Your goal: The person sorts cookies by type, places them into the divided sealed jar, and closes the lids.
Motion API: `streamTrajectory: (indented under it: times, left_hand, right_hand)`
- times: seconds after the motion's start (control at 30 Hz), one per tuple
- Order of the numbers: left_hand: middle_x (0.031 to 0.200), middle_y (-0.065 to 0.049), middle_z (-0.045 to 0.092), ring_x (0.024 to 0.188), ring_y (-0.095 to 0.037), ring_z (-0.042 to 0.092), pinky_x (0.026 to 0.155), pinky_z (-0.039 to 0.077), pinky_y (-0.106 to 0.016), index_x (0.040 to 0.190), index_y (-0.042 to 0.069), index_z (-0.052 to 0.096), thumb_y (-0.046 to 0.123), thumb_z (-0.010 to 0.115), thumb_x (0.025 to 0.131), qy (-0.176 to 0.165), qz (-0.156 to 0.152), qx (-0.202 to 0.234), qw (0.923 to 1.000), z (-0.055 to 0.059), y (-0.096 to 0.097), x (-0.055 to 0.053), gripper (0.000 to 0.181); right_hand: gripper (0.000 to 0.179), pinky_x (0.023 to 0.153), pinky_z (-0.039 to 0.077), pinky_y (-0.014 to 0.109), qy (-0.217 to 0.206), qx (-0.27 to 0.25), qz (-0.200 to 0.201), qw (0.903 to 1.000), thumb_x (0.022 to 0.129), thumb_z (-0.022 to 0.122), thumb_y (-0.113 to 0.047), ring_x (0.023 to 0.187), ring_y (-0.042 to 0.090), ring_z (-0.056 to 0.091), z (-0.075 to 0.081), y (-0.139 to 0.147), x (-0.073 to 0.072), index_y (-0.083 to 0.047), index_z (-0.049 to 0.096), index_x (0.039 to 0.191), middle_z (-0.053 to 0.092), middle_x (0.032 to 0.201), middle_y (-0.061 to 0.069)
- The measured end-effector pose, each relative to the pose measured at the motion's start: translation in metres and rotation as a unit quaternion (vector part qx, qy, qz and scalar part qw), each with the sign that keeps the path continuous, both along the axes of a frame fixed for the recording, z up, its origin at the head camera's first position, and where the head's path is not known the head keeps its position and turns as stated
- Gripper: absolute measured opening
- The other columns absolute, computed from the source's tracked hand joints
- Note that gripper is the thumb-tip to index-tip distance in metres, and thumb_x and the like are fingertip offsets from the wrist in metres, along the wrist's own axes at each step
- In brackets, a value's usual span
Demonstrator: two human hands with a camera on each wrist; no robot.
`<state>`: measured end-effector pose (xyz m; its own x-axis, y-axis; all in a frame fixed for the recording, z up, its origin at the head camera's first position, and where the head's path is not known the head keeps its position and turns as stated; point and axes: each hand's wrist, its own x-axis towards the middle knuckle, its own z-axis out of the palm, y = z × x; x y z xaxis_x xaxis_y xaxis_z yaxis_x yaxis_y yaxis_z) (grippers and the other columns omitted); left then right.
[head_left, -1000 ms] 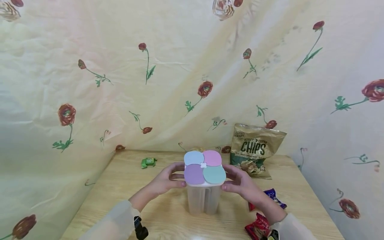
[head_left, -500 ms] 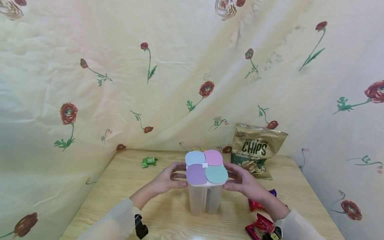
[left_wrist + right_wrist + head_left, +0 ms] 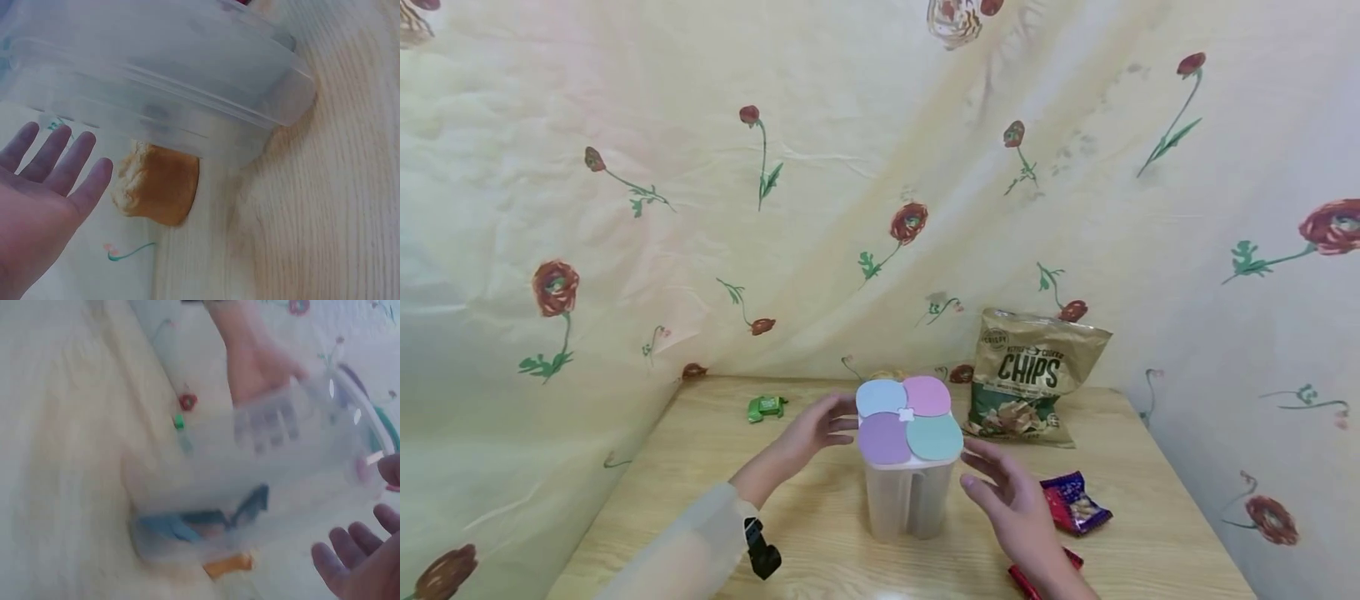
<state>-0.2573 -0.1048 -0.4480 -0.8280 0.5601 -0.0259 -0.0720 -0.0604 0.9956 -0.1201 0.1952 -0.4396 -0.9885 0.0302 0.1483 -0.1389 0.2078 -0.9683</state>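
A tall translucent storage container [image 3: 906,500] stands upright on the table. Its lid [image 3: 910,421] has petal-shaped flaps in blue, pink, purple and green. On its left side is my left hand [image 3: 812,429], fingers extended at the lid's edge; the left wrist view shows these fingers [image 3: 78,159] spread beside the wall. To the right, my right hand [image 3: 1011,496] hovers with loose fingers and thumb apart from the container. Whether its fingertips touch the lid's edge I cannot tell. Blue and dark shapes [image 3: 181,525] show blurred inside the container in the right wrist view.
A CHIPS bag [image 3: 1033,375] stands at the back right. A green packet [image 3: 766,407] lies back left. Red and blue snack packets [image 3: 1078,502] lie right, one red packet [image 3: 1022,581] partly under my right arm. Bread [image 3: 159,184] sits behind the container.
My right hand has come off the container's side and moved down and back towards me. My left hand's thumb no longer rests on the front. The container stays in place.
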Motion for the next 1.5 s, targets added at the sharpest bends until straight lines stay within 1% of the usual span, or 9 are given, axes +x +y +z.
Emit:
streamTrajectory:
  times: [0.2,0.37,0.47,0.6,0.73,1.0,1.23,1.33,1.5]
  left_hand:
    - [0.126,-0.005,0.068,0.120,-0.025,0.063,0.110,0.044,-0.057,0.135,-0.002,0.059,0.053,0.031,0.109,-0.009,0.011,0.020,0.9997,0.000,0.005,-0.004,0.066]
    - [0.117,0.000,0.071,0.115,-0.023,0.065,0.105,0.050,-0.051,0.126,0.002,0.066,0.054,0.032,0.108,-0.002,0.003,0.023,0.9997,-0.001,0.008,-0.004,0.065]
    - [0.120,-0.003,0.071,0.118,-0.024,0.064,0.107,0.048,-0.052,0.129,0.000,0.064,0.049,0.034,0.109,0.000,-0.002,0.010,0.9999,-0.002,0.007,-0.004,0.061]
    - [0.140,-0.016,0.062,0.131,-0.032,0.059,0.112,0.043,-0.056,0.146,-0.005,0.051,0.039,0.042,0.108,0.022,-0.008,-0.025,0.9994,-0.004,0.000,-0.001,0.058]
    - [0.148,-0.020,0.055,0.132,-0.029,0.058,0.111,0.046,-0.051,0.150,-0.003,0.046,0.031,0.053,0.107,0.043,-0.008,-0.049,0.9978,-0.008,-0.007,0.001,0.056]
    - [0.123,-0.007,0.066,0.109,-0.018,0.066,0.094,0.057,-0.037,0.138,0.000,0.059,0.016,0.066,0.101,0.088,-0.007,-0.053,0.9946,-0.012,-0.021,0.006,0.040]
    - [0.132,-0.015,0.062,0.117,-0.024,0.065,0.094,0.057,-0.035,0.146,0.006,0.053,0.014,0.073,0.095,0.122,-0.027,-0.073,0.9895,-0.007,-0.022,0.008,0.055]
    - [0.132,-0.014,0.062,0.118,-0.023,0.063,0.092,0.058,-0.035,0.145,0.007,0.055,0.014,0.078,0.092,0.125,-0.031,-0.091,0.9875,-0.005,-0.021,0.008,0.059]
    - [0.132,-0.015,0.061,0.106,-0.024,0.070,0.088,0.060,-0.037,0.146,0.006,0.052,0.015,0.083,0.088,0.113,-0.053,-0.100,0.9871,-0.002,-0.016,0.010,0.066]
  right_hand:
    - [0.040,0.092,0.055,0.023,-0.032,-0.017,-0.049,0.9981,0.097,0.070,-0.011,0.117,0.013,0.063,-0.007,-0.022,0.020,-0.008,0.061,0.135,0.063,0.135,0.010]
    - [0.044,0.095,0.053,0.021,-0.038,-0.027,-0.060,0.9971,0.096,0.072,-0.013,0.119,0.011,0.062,-0.008,-0.029,0.027,-0.010,0.060,0.138,0.060,0.140,0.009]
    - [0.048,0.097,0.053,0.023,-0.030,-0.028,-0.057,0.9975,0.094,0.074,-0.015,0.123,0.012,0.061,-0.009,-0.030,0.029,-0.011,0.059,0.140,0.059,0.144,0.009]
    - [0.053,0.100,0.052,0.025,-0.010,-0.012,-0.046,0.9988,0.093,0.077,-0.016,0.131,0.019,0.058,-0.012,-0.031,0.027,-0.013,0.058,0.143,0.056,0.149,0.008]
    - [0.061,0.102,0.050,0.023,0.017,0.014,-0.026,0.9994,0.093,0.077,-0.018,0.138,0.026,0.052,-0.013,-0.027,0.019,-0.012,0.053,0.148,0.053,0.153,0.010]
    - [0.074,0.109,0.048,0.038,0.026,0.051,0.027,0.9980,0.091,0.079,-0.023,0.144,0.032,0.046,-0.011,-0.016,-0.001,-0.013,0.042,0.155,0.046,0.158,0.012]
    - [0.083,0.109,0.047,0.046,0.066,0.094,0.072,0.9908,0.089,0.081,-0.018,0.145,0.038,0.043,-0.013,-0.006,-0.020,-0.011,0.035,0.158,0.041,0.161,0.015]
    - [0.085,0.108,0.047,0.048,0.071,0.088,0.095,0.9890,0.089,0.081,-0.015,0.144,0.041,0.043,-0.015,0.000,-0.030,-0.009,0.033,0.158,0.041,0.160,0.017]
    - [0.086,0.105,0.048,0.050,0.057,0.067,0.133,0.9872,0.089,0.080,-0.013,0.141,0.042,0.044,-0.017,0.009,-0.045,-0.006,0.030,0.158,0.041,0.159,0.019]
